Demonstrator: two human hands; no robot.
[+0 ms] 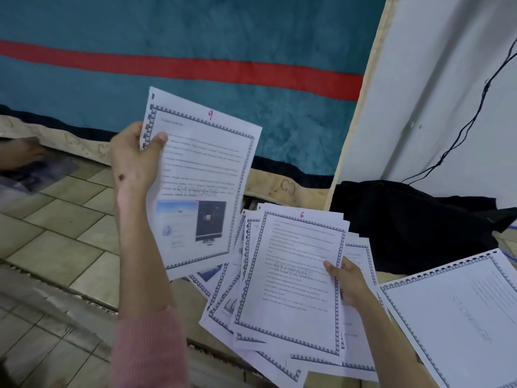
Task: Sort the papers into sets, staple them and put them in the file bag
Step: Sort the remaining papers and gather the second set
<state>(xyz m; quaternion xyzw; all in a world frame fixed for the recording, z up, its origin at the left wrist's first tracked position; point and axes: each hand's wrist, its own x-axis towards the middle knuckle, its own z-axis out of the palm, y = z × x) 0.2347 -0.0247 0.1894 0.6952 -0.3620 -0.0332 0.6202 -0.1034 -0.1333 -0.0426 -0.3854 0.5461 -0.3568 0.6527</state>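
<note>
My left hand [133,161] holds up a single printed sheet [204,169] marked with a red 9, gripping its left edge with the thumb on top. My right hand [348,281] grips the right edge of a fanned bundle of several printed sheets [291,278]; the top one carries a red 6 and a faint STORAGE watermark. All pages have a blue chequered border. Another sheet [458,312] lies flat at the lower right, turned sideways. No stapler or file bag is visible.
A teal blanket with a red stripe [195,65] hangs over a mattress edge behind the papers. A black cloth [414,219] lies by the white wall, with a black cable [472,119] running down it. Tiled floor [56,233] spreads at left.
</note>
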